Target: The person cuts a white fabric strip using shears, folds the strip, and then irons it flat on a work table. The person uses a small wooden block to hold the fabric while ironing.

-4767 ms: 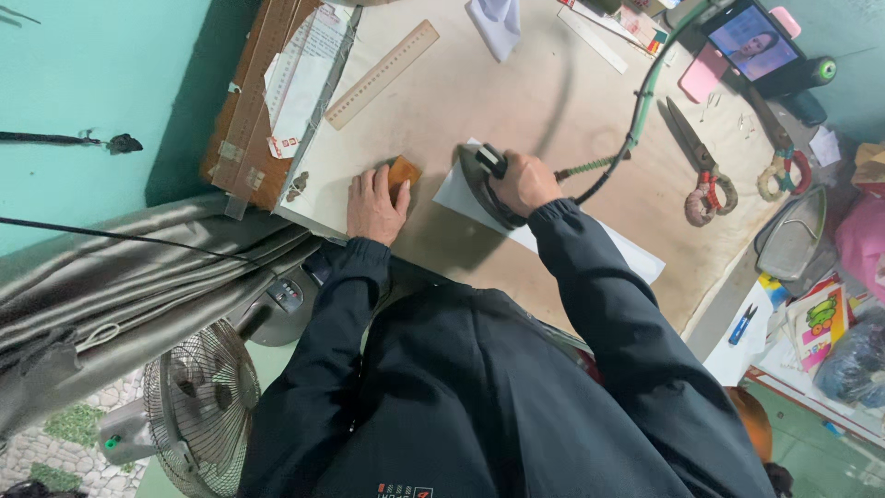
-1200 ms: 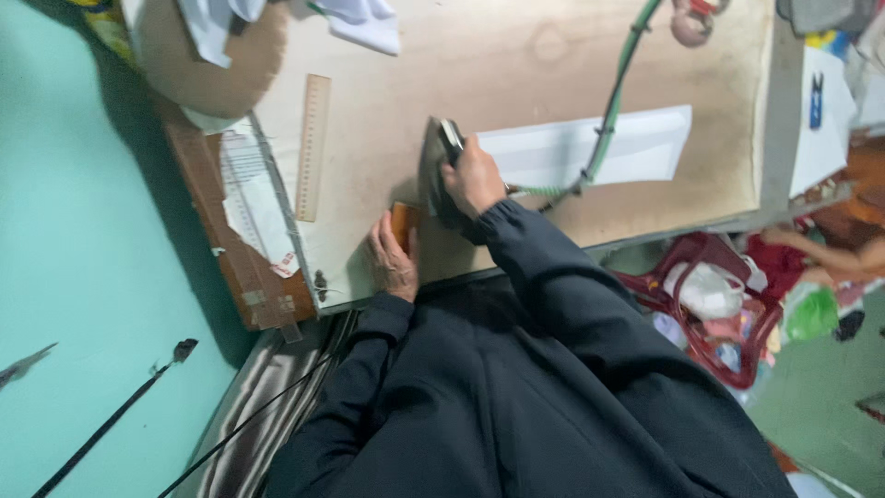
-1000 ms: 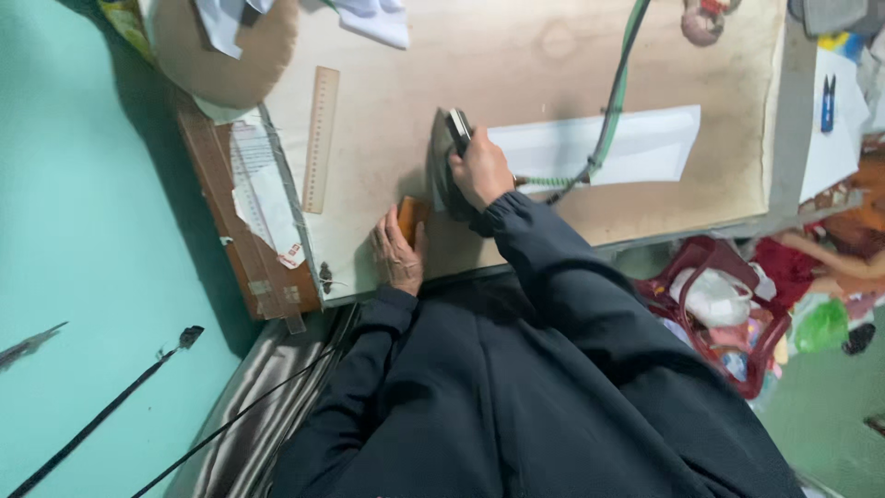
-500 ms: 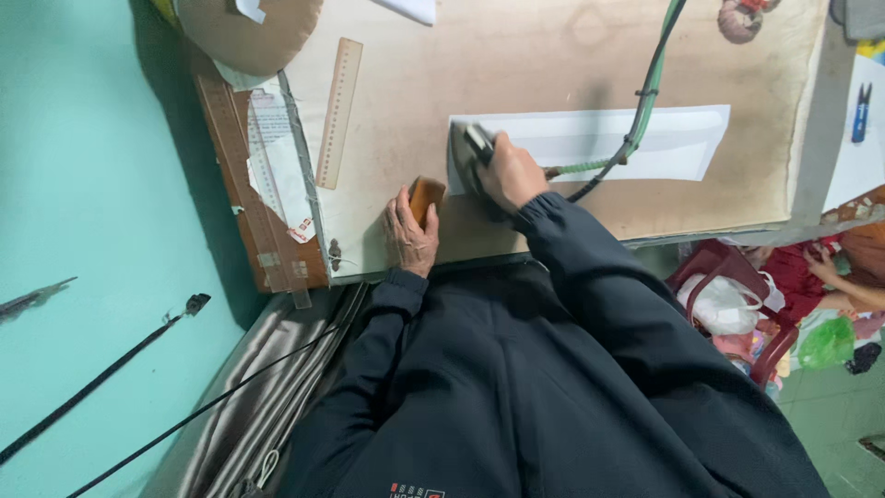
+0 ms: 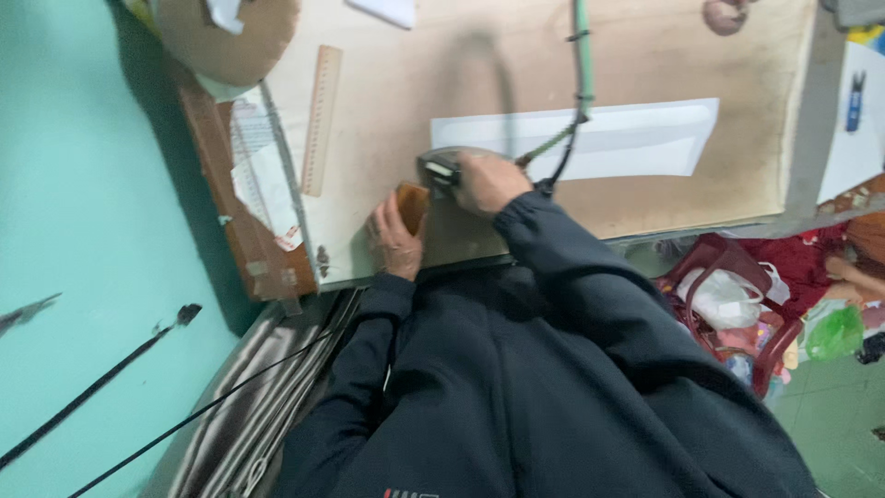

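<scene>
Right hand: the right hand is wrapped fully round the dark handle of the iron, fingers curled shut with no gap showing.
Left hand: the left hand lies on the small orange-brown block, fingers bent over its near edge — whether they pinch it or only press down on it I cannot tell.
Iron: it sits sole-down on the padded table, near the front edge, just beside the block and at the left end of the white strip.
Strip: a long white band of cloth or paper, flat on the table, running off to the right.
Cord: the green cable crosses the strip and reaches the iron's rear.
Handling: the iron looks heavy, rigid and probably hot at the sole — the handle on top is the only safe place to grip. The strip looks light and limp, likely to shift or crease. The block seems stiff and easy to grasp by its sides.
Nearby: a wooden ruler lies well apart, to the left.
</scene>
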